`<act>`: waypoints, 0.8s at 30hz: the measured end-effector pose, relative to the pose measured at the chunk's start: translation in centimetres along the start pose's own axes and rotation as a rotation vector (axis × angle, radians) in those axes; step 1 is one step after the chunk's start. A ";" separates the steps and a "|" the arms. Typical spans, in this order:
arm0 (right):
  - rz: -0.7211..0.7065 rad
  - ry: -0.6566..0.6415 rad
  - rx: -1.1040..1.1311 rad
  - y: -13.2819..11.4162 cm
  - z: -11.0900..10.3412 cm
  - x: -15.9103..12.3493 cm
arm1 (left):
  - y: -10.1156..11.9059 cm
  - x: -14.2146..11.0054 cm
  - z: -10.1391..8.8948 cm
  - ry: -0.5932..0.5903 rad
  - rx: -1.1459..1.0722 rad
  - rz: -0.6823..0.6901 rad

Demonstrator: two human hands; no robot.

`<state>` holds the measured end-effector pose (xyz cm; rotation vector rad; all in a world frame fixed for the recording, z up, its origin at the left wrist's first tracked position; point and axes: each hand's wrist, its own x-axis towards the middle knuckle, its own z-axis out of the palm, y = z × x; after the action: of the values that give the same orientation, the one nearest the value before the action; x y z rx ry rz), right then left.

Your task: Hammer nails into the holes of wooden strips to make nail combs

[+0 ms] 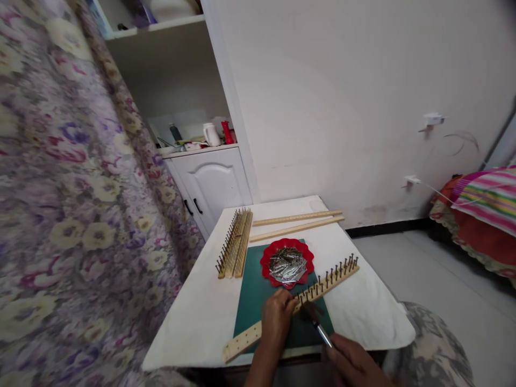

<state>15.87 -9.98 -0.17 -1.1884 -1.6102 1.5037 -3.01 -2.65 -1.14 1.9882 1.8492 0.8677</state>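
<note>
A wooden strip (246,341) with pre-drilled holes lies slantwise over a green mat (252,293). Dark nails (335,276) stand in two rows along its right part. Across the strip's middle lies my left hand (277,314), fingers pinched together at the near end of the nail rows; they seem to close on a nail, mostly hidden. My right hand (350,359) is wrapped round the handle of a hammer (323,334). The hammer's head is smeared by motion, close beside the strip and my left fingertips. A red scalloped bowl (266,263) full of loose nails stands just beyond.
Nail-studded strips (236,244) lie together at the table's left. Two bare wooden strips (297,227) lie at the back. A white cloth (193,317) covers the table. A floral curtain (80,188) hangs at left, a white cabinet (217,180) and wall behind.
</note>
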 end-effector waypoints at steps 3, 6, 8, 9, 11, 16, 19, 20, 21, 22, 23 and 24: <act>0.029 -0.065 0.056 -2.2 -0.1 1.4 | -0.1 -0.1 0.1 -0.003 -0.002 -0.004; 0.040 -0.049 0.073 -3.3 0.2 2.9 | -0.4 0.0 0.3 -0.001 -0.008 -0.012; 0.008 -0.021 0.078 -3.6 0.5 3.7 | -0.6 0.1 0.5 0.004 -0.016 -0.015; -0.006 -0.018 0.069 -3.6 0.7 3.9 | -0.6 0.1 0.5 0.003 -0.022 -0.016; -0.021 -0.020 0.036 -3.5 0.9 4.3 | -0.7 0.1 0.6 -0.002 -0.026 -0.021; -0.059 0.009 0.000 -3.2 1.1 4.3 | -0.6 -0.1 0.5 -0.005 -0.004 -0.029; -0.026 -0.011 0.010 -3.1 1.2 4.3 | -0.5 -0.2 0.4 -0.002 -0.004 -0.027; -0.012 -0.015 0.007 -3.1 1.2 4.4 | -0.5 -0.2 0.4 -0.002 -0.010 -0.022; -0.006 -0.018 0.002 -3.2 1.2 4.3 | -0.5 -0.2 0.4 -0.003 -0.020 -0.014; -0.008 -0.019 -0.003 -3.3 1.2 4.2 | -0.5 -0.2 0.3 -0.005 -0.033 -0.006; -0.014 -0.015 -0.011 -3.4 1.2 4.1 | -0.5 -0.2 0.3 -0.006 -0.044 0.001; -0.018 -0.014 -0.015 -3.4 1.1 3.8 | -0.4 -0.2 0.3 -0.006 -0.051 0.006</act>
<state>12.71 -6.80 2.53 -1.1706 -1.6394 1.4938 -3.18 -2.72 -1.69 1.9645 1.8003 0.9000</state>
